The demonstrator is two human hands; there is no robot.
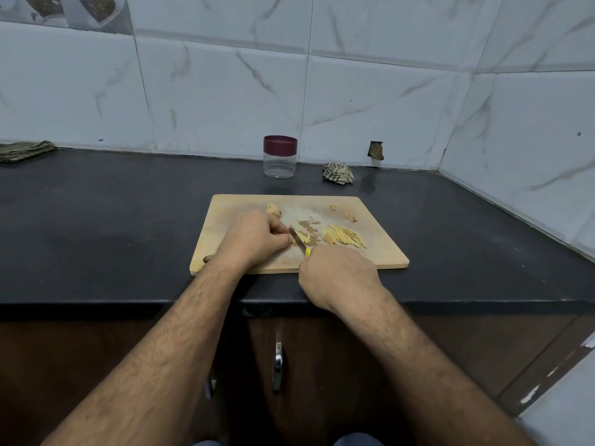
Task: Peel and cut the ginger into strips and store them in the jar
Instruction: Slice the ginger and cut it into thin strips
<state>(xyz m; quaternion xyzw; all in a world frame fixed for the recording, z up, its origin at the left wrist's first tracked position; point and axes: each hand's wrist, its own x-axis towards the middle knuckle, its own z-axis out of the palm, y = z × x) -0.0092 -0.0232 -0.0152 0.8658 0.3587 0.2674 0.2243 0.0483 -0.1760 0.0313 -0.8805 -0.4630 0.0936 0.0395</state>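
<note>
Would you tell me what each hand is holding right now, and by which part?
The right hand grips the knife by its yellow handle. The left hand pins a ginger slice under curled fingertips.

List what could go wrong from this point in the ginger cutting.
The left hand pins the ginger slices with its fingertips right beside the blade of the yellow-handled knife gripped by the right hand; a slip could nick a finger. The cut yellow ginger strips lie loose on the wooden cutting board and could scatter. The clear jar with the maroon lid is still closed.
</note>
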